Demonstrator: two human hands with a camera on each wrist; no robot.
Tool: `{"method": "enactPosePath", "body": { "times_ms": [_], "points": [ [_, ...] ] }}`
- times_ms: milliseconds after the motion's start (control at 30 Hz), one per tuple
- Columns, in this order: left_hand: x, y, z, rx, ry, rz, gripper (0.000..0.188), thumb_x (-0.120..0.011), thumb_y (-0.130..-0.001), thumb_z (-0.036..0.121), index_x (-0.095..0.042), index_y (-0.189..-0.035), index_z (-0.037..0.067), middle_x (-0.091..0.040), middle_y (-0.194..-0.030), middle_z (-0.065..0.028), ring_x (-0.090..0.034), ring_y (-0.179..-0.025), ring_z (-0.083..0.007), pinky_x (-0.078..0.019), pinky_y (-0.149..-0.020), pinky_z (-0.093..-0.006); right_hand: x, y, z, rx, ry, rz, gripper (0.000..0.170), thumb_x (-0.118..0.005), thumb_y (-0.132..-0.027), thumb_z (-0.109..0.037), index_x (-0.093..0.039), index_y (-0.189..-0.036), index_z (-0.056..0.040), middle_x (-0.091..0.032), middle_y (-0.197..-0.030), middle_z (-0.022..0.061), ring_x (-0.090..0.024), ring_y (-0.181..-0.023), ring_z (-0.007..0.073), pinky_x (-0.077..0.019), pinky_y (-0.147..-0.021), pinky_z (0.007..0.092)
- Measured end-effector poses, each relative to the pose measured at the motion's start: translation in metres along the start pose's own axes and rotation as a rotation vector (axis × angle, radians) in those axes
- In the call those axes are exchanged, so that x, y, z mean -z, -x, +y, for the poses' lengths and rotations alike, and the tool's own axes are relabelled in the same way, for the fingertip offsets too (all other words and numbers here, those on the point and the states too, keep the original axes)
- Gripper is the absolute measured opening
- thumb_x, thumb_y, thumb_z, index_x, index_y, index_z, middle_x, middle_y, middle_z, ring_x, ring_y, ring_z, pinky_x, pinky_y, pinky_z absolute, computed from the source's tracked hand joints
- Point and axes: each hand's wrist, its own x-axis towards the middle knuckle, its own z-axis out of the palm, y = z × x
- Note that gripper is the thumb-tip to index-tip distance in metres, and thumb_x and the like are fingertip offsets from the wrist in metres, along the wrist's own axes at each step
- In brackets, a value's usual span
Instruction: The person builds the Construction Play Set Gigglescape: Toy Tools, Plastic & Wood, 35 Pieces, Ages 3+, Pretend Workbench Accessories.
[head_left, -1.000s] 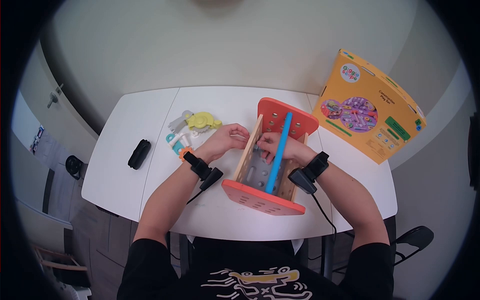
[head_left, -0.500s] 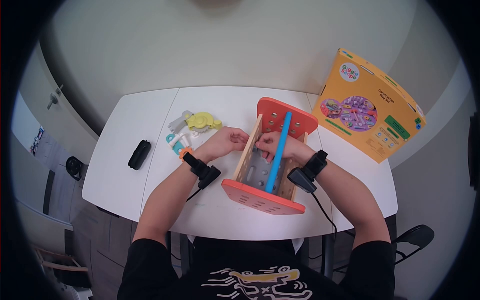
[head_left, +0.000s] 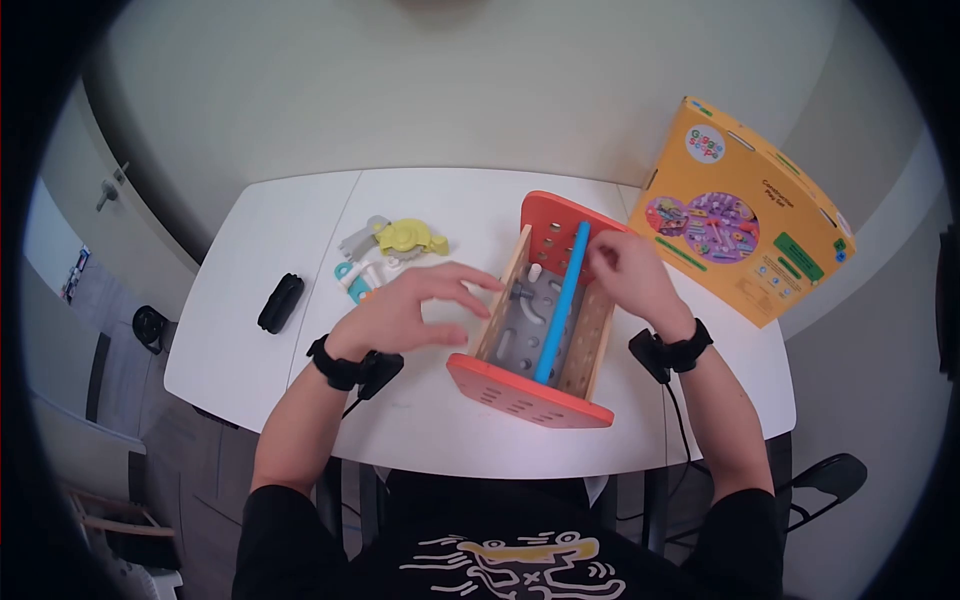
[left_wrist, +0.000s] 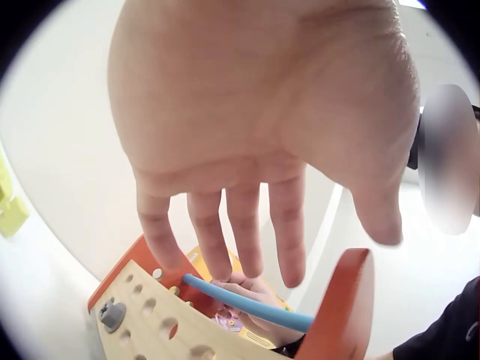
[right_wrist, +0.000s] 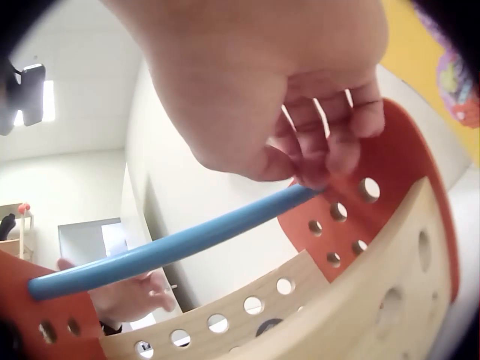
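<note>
I see the left hand (head_left: 408, 305) with fingers loosely spread, holding nothing, near the pale wooden, hole-drilled side panel (left_wrist: 146, 331) of a red-ended toy toolbox (head_left: 530, 394). The right hand (head_left: 635, 280) has its fingers loosely curled by the round blue rod (head_left: 563, 305) across the top; I can't tell whether they touch it. A grey bolt (left_wrist: 112, 318) sits in that side panel. The toolbox stands on the white table (head_left: 420, 432), near an upright yellow cardboard box (head_left: 770, 225).
</note>
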Motion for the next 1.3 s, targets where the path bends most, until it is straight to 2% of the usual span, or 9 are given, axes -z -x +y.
{"method": "enactPosePath", "body": {
  "times_ms": [133, 267, 500, 567, 800, 867, 1000, 1067, 1300],
  "points": [
    [-0.002, 0.009, 0.023, -0.001, -0.029, -0.156, 0.025, -0.09, -0.072, 0.014, -0.079, -0.093, 0.006, -0.068, -0.13, -0.0089, -0.062, -0.122, -0.0291, -0.049, -0.102, -0.04, 0.01, 0.002, 0.009, 0.038, -0.02, 0.25, 0.018, -0.064, -0.09, -0.014, -0.069, -0.1, 0.0011, -0.07, -0.092, 0.0164, -0.07, -0.082, 0.0254, -0.0518, -0.071, 0.0356],
    [0.0, 0.017, 0.024, -0.009, -0.089, -0.153, 0.022, -0.088, -0.074, 0.013, -0.079, -0.093, 0.006, -0.069, -0.128, -0.0089, -0.062, -0.12, -0.0296, -0.0491, -0.102, -0.0403, 0.01, 0.002, 0.026, 0.26, 0.105, 0.438, 0.026, -0.066, -0.092, -0.017, -0.067, -0.112, -0.0002, -0.07, -0.101, 0.0146, -0.068, -0.087, 0.0259, -0.0521, -0.077, 0.0349],
    [0.021, 0.029, 0.019, 0.188, -0.155, -0.005, 0.021, -0.082, -0.081, 0.006, -0.074, -0.1, 0.005, -0.069, -0.124, -0.0071, -0.064, -0.114, -0.0272, -0.0506, -0.099, -0.0383, 0.017, 0.016, 0.031, 0.066, -0.138, 0.257, 0.03, -0.066, -0.096, -0.021, -0.066, -0.117, 0.0001, -0.069, -0.096, 0.0139, -0.065, -0.083, 0.0237, -0.0527, -0.078, 0.0336],
    [0.027, 0.034, 0.012, 0.242, -0.184, 0.032, 0.023, -0.082, -0.081, 0.005, -0.073, -0.103, 0.005, -0.069, -0.124, -0.007, -0.065, -0.113, -0.0262, -0.0507, -0.099, -0.0384, 0.021, 0.021, 0.025, 0.007, -0.161, 0.215, 0.03, -0.065, -0.098, -0.024, -0.066, -0.115, 0.0007, -0.069, -0.093, 0.0113, -0.065, -0.079, 0.0177, -0.0513, -0.071, 0.0306],
    [0.032, 0.05, -0.036, 0.296, -0.133, 0.404, 0.027, -0.076, -0.091, 0.011, -0.068, -0.117, 0.006, -0.071, -0.119, -0.0055, -0.066, -0.105, -0.0187, -0.053, -0.087, -0.0309, 0.024, 0.032, 0.026, -0.179, -0.266, 0.077, 0.028, -0.062, -0.102, -0.027, -0.066, -0.108, 0.0004, -0.067, -0.083, 0.0024, -0.062, -0.075, 0.0098, -0.0482, -0.067, 0.0265],
    [0.031, 0.053, -0.044, 0.491, -0.025, 0.496, 0.024, -0.07, -0.097, 0.015, -0.067, -0.119, 0.005, -0.071, -0.114, -0.0058, -0.065, -0.104, -0.0149, -0.0535, -0.082, -0.0298, 0.022, 0.034, 0.033, -0.148, -0.553, -0.054, 0.033, -0.058, -0.105, -0.033, -0.066, -0.11, -0.0022, -0.068, -0.09, 0.0013, -0.063, -0.08, 0.0101, -0.0495, -0.071, 0.0258],
    [0.022, 0.059, -0.05, 0.57, -0.063, 0.485, 0.025, -0.065, -0.102, 0.021, -0.067, -0.118, 0.002, -0.072, -0.106, -0.0066, -0.067, -0.094, -0.0123, -0.054, -0.076, -0.0289, 0.012, 0.037, 0.03, -0.32, -0.661, -0.101, 0.048, -0.046, -0.108, -0.046, -0.066, -0.12, -0.0042, -0.07, -0.107, 0.0052, -0.067, -0.093, 0.0137, -0.0531, -0.081, 0.0278],
    [0.015, 0.06, -0.047, 0.764, 0.057, 0.403, 0.033, -0.058, -0.107, 0.029, -0.067, -0.119, 0.0, -0.073, -0.102, -0.0085, -0.07, -0.085, -0.0144, -0.0559, -0.074, -0.0287, 0.003, 0.033, 0.037, -0.352, -0.727, -0.245, 0.062, -0.033, -0.109, -0.055, -0.059, -0.139, -0.0065, -0.065, -0.131, 0.0122, -0.064, -0.116, 0.02, -0.0521, -0.097, 0.0332],
    [-0.015, 0.055, -0.012, 0.877, 0.441, 0.523, 0.049, -0.043, -0.111, 0.036, -0.069, -0.116, -0.005, -0.074, -0.107, -0.0131, -0.074, -0.091, -0.0221, -0.0598, -0.08, -0.0325, -0.013, 0.033, 0.03, -0.316, -0.823, -0.196, 0.07, -0.032, -0.108, -0.058, -0.041, -0.155, -0.0079, -0.052, -0.15, 0.0153, -0.051, -0.138, 0.0251, -0.0432, -0.11, 0.0373]
  ]
}}
